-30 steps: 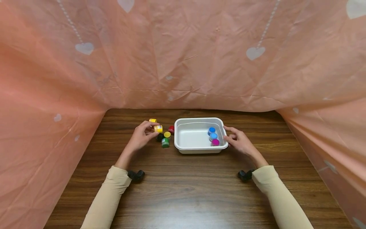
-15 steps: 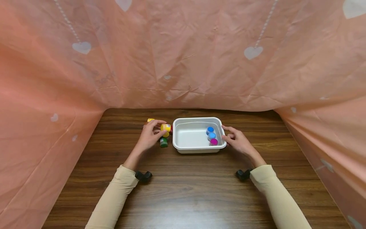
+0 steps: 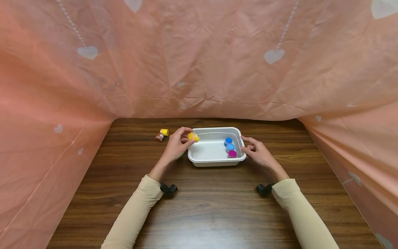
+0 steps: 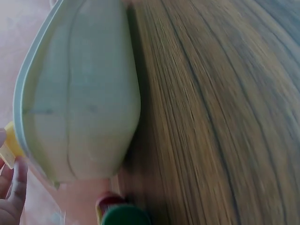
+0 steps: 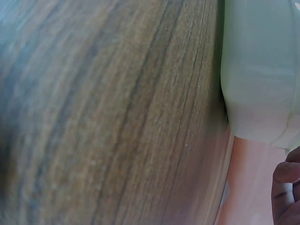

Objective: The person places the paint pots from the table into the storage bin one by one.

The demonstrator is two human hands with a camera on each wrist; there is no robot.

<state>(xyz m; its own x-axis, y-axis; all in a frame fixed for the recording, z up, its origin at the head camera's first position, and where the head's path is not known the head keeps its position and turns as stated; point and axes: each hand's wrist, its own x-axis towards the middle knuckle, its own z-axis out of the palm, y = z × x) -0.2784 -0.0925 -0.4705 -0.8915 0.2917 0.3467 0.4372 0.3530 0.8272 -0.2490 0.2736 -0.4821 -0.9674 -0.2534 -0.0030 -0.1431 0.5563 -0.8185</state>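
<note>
Two bare hands work at a white rectangular plastic tray (image 3: 214,161) at the centre of the head view, set on a dark brown wood-grain table (image 3: 214,200). The left hand (image 3: 176,146) is partly closed, pinching a small yellow paint jar (image 3: 193,137) between thumb and fingers, above the tray's upper-left corner. The right hand (image 3: 258,151) is bent at the tray's right edge, thumb and forefinger gripping the rim.

Inside the tray, toward its right end, a round blue-lidded jar (image 3: 228,141), a light-blue-lidded jar (image 3: 230,147) and a magenta-lidded jar (image 3: 232,154) stand in a close row. Left of the tray, a yellow-lidded jar (image 3: 164,132) and a brown jar (image 3: 159,137) lie next to each other on the table. At the bottom of the left wrist view, a green round lid (image 4: 125,216) partly covers a red jar (image 4: 108,200), both cut off by the frame. Pink cloth with white hearts (image 3: 192,69) fills the upper part of the head view.
</note>
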